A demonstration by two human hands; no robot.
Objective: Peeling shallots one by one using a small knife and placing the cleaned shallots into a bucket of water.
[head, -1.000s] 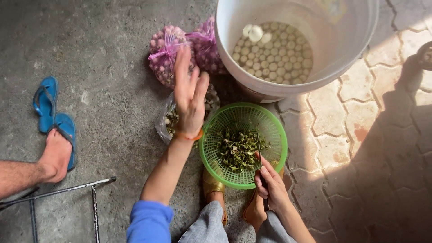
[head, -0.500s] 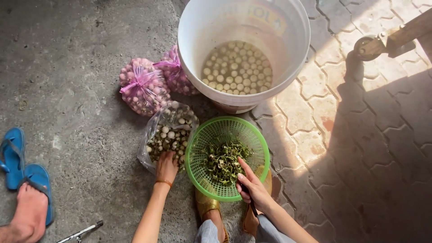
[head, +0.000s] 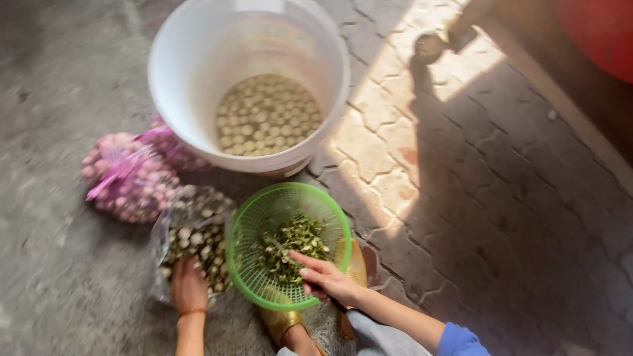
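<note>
Left hand (head: 188, 287) down from mid-air since a second back, now buried in the clear bag of seeds (head: 194, 240), fingers curled in, grip hard to tell; right hand (head: 328, 279) pinching something small, blurry, over the green basket (head: 288, 245); white bucket (head: 249, 82) just beyond.

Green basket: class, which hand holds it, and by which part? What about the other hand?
The right hand grips the green basket at its near rim. The left hand is in the clear bag; its grasp cannot be told.

The left hand (head: 189, 287) rests in the clear bag (head: 191, 237); the right hand (head: 328, 280) grips the green basket (head: 288, 245) at its five o'clock rim; a white bucket (head: 249, 86) stands at twelve.
</note>
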